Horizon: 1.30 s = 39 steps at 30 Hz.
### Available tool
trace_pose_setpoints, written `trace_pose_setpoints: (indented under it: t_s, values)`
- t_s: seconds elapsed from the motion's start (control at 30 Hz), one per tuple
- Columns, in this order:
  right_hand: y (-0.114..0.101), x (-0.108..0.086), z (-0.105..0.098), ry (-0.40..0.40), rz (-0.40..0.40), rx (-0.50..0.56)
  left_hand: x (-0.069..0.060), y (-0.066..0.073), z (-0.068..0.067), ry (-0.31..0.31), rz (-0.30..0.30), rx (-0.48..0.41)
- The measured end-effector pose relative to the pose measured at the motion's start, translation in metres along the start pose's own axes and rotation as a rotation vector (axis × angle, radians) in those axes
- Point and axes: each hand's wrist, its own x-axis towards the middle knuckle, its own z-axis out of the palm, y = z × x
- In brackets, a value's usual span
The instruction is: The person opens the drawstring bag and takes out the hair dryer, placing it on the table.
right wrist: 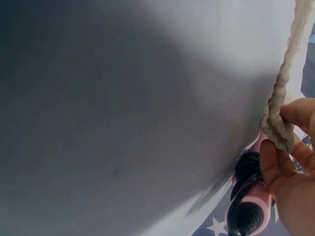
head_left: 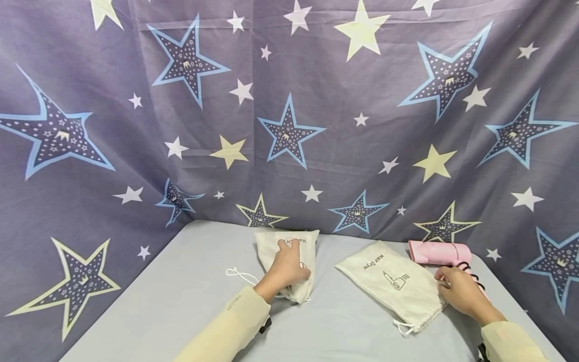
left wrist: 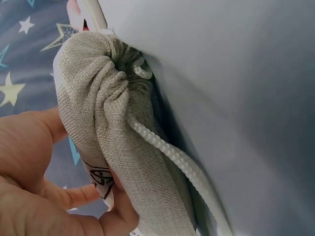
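Note:
A cream cloth drawstring bag (head_left: 264, 246) printed with "Hair Dryer" lies at the middle back of the table, thick and bulging. My left hand (head_left: 287, 269) rests over its printed face, fingers spread. Up close, the left wrist view shows the gathered mouth of this bag (left wrist: 110, 93) and its white cord (left wrist: 177, 157). To the right a second, flatter bag (head_left: 384, 281) with the same print lies slanted. My right hand (head_left: 463, 291) pinches its right corner between thumb and fingers. Just behind that hand is a pink hair dryer (head_left: 439, 252), black cord wound around its handle.
A pale grey sheet (head_left: 172, 306) covers the table. Behind and along both sides hangs a purple-grey curtain (head_left: 316, 75) with stars. The left bag's cord loop (head_left: 235, 272) trails to its left, and the right bag's cord (head_left: 402, 327) hangs toward the front.

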Motion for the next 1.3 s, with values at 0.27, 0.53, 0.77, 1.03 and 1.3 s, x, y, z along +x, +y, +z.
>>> trace_pose_setpoints:
  t_s: [0.27,0.53,0.77,1.03,1.3]
  values:
    - [0.002,-0.001,0.003,-0.001,-0.019,0.007,-0.004,0.008,0.010,0.061,-0.016,-0.012]
    - [0.000,-0.002,0.003,-0.011,-0.019,-0.018,-0.006,0.016,0.016,0.061,-0.027,-0.034]
    - [-0.009,0.001,-0.002,-0.014,0.012,-0.134,-0.009,0.019,0.016,0.080,-0.039,-0.057]
    - [-0.029,0.012,-0.007,0.004,0.009,-0.202,-0.011,0.018,0.010,0.048,-0.043,-0.058]
    - [-0.053,0.024,-0.004,0.039,-0.121,-0.160,-0.019,0.015,0.001,0.071,0.022,-0.018]
